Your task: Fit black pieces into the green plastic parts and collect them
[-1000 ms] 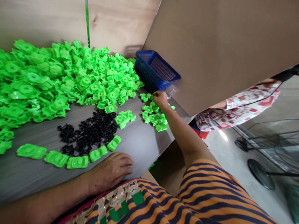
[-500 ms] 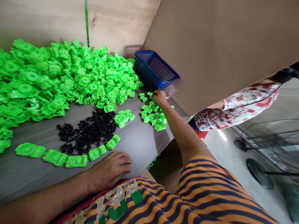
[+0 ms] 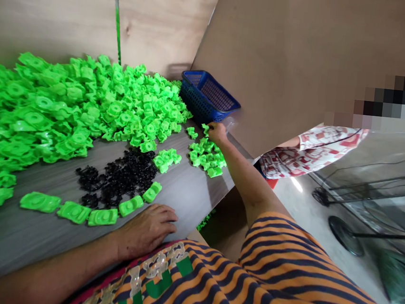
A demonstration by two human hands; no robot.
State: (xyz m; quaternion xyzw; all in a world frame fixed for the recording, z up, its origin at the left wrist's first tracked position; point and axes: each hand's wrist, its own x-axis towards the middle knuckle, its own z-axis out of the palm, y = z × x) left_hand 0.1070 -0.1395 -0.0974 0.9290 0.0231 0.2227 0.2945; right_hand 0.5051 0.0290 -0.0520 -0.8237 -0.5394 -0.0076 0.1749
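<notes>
Near the blue plastic basket (image 3: 197,100), small moulded green plastic pieces (image 3: 207,156) look light, stiff, best edge-pinched; whether the right hand (image 3: 218,132) grips one, I can't tell.

The orange-and-navy striped shirt (image 3: 284,270) bears green block markings (image 3: 185,266).

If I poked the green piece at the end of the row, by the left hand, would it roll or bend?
The green piece would probably slide, not roll, because it lies low along the table. Its raised, moulded shape suggests it's fairly stiff.
</notes>
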